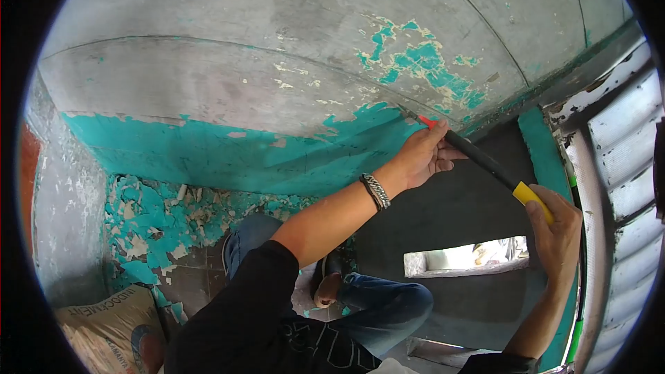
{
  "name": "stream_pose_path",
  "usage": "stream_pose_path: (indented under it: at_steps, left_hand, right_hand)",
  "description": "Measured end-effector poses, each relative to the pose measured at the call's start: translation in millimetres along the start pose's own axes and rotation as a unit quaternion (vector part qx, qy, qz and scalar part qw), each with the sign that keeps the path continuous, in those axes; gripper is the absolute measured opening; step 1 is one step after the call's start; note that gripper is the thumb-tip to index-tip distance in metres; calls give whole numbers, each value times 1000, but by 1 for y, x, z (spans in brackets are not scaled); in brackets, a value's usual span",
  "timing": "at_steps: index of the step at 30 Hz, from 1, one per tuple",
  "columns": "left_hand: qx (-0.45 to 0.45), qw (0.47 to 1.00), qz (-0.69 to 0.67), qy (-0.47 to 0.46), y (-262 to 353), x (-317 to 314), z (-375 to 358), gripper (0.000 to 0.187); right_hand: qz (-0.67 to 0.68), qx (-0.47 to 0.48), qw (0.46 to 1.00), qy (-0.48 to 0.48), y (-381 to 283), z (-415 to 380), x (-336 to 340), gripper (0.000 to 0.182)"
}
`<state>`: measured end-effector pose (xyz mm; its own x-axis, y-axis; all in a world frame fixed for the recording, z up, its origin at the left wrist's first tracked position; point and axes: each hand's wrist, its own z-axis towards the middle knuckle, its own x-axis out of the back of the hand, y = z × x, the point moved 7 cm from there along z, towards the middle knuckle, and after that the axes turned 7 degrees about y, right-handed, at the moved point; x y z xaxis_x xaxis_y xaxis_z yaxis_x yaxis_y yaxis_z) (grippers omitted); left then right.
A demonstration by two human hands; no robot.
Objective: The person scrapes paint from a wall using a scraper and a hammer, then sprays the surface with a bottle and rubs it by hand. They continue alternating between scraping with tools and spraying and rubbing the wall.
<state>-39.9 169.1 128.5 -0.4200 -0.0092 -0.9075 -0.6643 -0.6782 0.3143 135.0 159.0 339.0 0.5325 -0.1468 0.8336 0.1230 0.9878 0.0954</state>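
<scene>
My left hand (pixel 428 155) is up against the grey wall, its thumb and finger on the red part of a scraper (pixel 428 122). The scraper's thin tip touches the wall at the edge of the teal paint (pixel 235 152). From there a long black handle (pixel 485 162) runs down to the right. My right hand (pixel 554 225) is closed round the yellow grip (pixel 532 201) at the handle's far end. Above the tip, a patch of teal and cream paint (pixel 424 59) remains on the bare grey wall (pixel 208 83).
Peeled paint flakes (pixel 149 218) cover the floor at the left. A printed sack (pixel 114 329) stands at the lower left. A dark panel with a rectangular opening (pixel 467 257) lies below my hands. White corrugated sheeting (pixel 627 159) is at the right.
</scene>
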Motion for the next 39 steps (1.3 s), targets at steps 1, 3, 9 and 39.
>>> stream_pose_path:
  at_steps: [1, 3, 9, 39]
  left_hand:
    - [3, 1000, -7, -11, 0, -1, 2, 38]
    - [7, 1000, -17, -21, -1, -3, 6, 39]
    - [20, 997, -69, -17, 0, -8, 13, 41]
    - [-39, 986, -154, -51, 11, -19, 3, 31]
  right_hand:
    - [-4, 3, 1000, -2, -2, 5, 2, 24]
    - [-28, 1, 999, -25, -5, 12, 8, 24]
    - [-84, -4, 995, -53, -28, 44, 18, 21]
    - [-198, 122, 970, 66, -95, 44, 15, 16]
